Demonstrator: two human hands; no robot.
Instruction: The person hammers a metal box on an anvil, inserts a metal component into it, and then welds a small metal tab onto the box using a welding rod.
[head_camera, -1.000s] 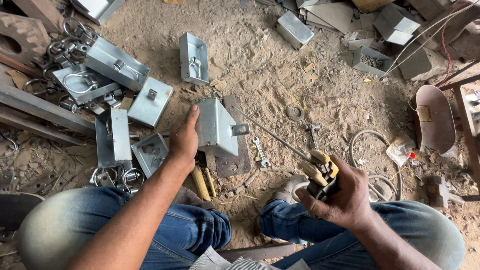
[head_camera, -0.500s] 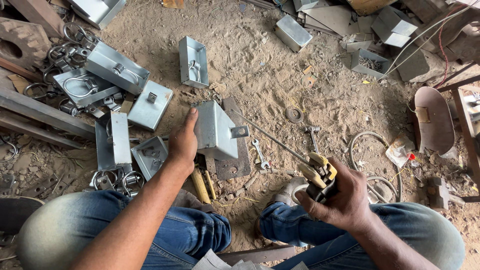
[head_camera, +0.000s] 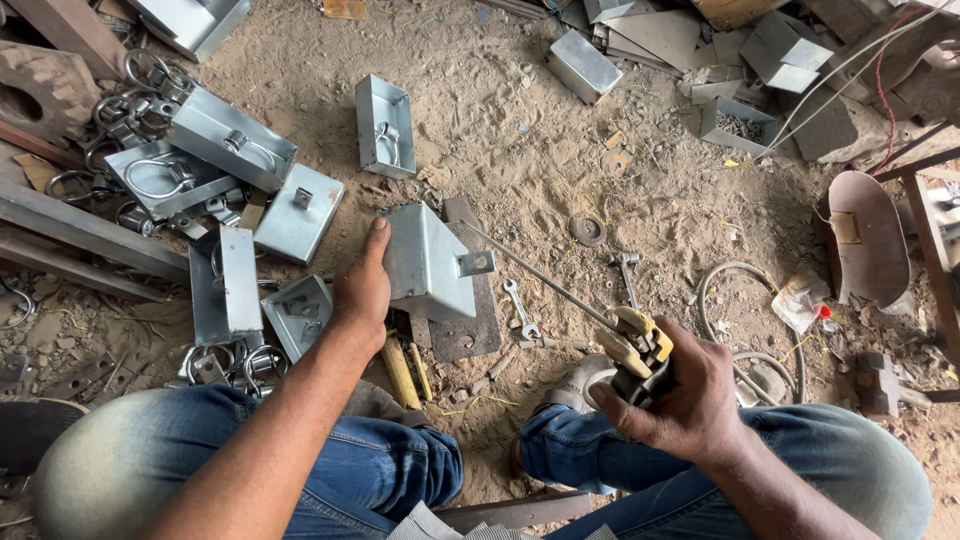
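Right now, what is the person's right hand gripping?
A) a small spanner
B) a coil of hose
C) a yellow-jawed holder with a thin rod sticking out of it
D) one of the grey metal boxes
C: the right hand is closed around the yellow-jawed holder, whose thin rod reaches towards the grey metal box that the left hand steadies; the small spanner lies untouched on the dirt.
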